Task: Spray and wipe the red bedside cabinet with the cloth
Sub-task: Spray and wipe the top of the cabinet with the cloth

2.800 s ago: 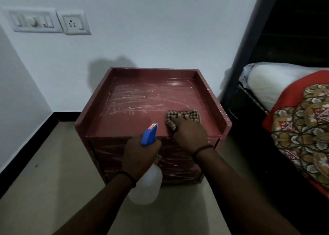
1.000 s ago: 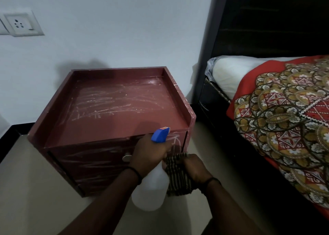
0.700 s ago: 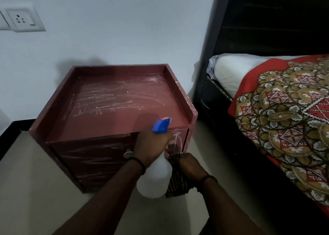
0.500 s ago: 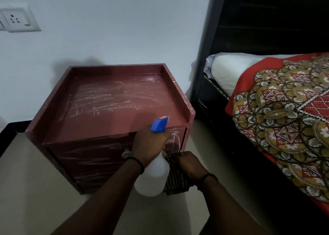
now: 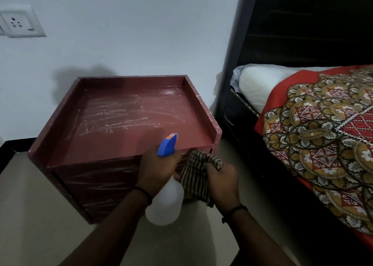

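Fingers (image 5: 172, 158) of left hand (image 5: 158, 170) clench one spray bottle (image 5: 164, 207), those of right hand (image 5: 222, 183) one cloth (image 5: 194, 177).

A white wall (image 5: 131, 27) with a power socket (image 5: 17, 23) stands left of the bed (image 5: 240, 112), whose dark headboard (image 5: 306, 27) rises above a white pillow (image 5: 260, 82) and patterned red bedspread (image 5: 323, 140); beige floor (image 5: 36, 215) spreads to its left.

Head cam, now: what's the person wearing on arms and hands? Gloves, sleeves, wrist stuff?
No gloves; no sleeves in view, forearms bare. The left hand has a thin black band round the wrist. The right hand has a similar dark cord round its wrist, with what looks like a small knot hanging from it. No watch or rings visible.
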### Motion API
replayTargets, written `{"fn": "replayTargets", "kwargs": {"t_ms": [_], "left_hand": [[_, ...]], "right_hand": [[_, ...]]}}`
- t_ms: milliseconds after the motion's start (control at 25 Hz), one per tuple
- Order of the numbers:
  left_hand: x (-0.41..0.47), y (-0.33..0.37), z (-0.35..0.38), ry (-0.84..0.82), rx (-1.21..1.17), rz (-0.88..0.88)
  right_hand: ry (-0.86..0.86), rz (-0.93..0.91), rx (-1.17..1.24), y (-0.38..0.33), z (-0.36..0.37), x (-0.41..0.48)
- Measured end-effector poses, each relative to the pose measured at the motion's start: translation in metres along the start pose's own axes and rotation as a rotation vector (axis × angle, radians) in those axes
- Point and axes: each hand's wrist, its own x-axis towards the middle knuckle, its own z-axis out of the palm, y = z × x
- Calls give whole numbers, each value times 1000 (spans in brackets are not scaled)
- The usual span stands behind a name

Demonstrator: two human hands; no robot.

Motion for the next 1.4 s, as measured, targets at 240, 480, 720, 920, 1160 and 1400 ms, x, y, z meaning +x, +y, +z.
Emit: {"fn": "replayTargets", "kwargs": {"t_ms": [240, 480, 720, 920, 1160, 1400], "left_hand": [[4, -11, -31, 83, -14, 16], [0, -14, -42, 59, -11, 43], [0, -22, -49, 81, 20, 81], [-2, -26, -53, 78, 14, 44], [-3, -20, -60, 83, 38, 57], [6, -19, -59, 83, -13, 58]], "right_hand": [[278, -643, -406, -59, 16, 15], [-91, -437, -1026, -32, 56, 42], [-89, -370, -987, -58, 87, 100], [-175, -398, -997, -61, 87, 114], [-274, -456, -932, -42, 52, 61], [-253, -444, -872, -69, 83, 131]]}}
